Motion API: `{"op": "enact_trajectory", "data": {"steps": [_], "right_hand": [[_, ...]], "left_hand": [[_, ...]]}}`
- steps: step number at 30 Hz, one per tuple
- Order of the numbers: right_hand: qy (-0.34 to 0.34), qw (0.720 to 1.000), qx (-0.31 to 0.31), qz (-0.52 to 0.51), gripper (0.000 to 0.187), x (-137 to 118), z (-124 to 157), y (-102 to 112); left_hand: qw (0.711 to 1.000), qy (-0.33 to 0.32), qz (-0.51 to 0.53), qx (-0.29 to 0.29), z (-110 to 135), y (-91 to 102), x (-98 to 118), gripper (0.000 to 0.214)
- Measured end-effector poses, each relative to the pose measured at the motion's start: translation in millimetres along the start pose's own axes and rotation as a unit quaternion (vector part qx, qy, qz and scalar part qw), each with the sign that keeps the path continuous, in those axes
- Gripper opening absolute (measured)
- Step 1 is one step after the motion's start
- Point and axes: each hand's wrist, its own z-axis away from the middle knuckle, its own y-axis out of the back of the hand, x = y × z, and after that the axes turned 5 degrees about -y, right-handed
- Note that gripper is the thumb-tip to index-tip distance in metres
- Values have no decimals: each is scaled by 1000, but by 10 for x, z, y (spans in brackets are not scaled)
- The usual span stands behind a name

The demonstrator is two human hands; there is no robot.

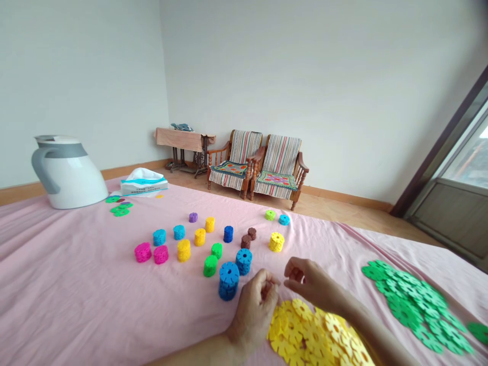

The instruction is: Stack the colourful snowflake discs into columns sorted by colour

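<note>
Left hand [253, 305]: fingers curled, hold unclear | Right hand [314, 282]: loosely curled, hold unclear | Yellow discs [292, 330], lower centre: best pinched singly

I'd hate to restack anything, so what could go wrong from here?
The left hand is close to the tallest blue stack of notched plastic discs; a sideways nudge might topple it. The right arm appears to pass over the loose yellow heap of notched plastic discs, so lowering it could scatter some.
</note>
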Motion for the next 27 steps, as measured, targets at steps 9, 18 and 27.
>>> {"op": "enact_trajectory", "data": {"steps": [9, 18, 27], "right_hand": [[14, 994, -103, 32, 27, -144, 289, 47], [5, 991, -135, -17, 17, -175, 277, 132], [-4, 968, -91, -234, 9, -131, 154, 106]], "left_hand": [[1000, -7, 4, -9, -11, 16, 36, 7], [999, -16, -25, -15, -12, 17, 42, 8], [999, -26, -5, -35, -20, 10, 3, 17]]}}
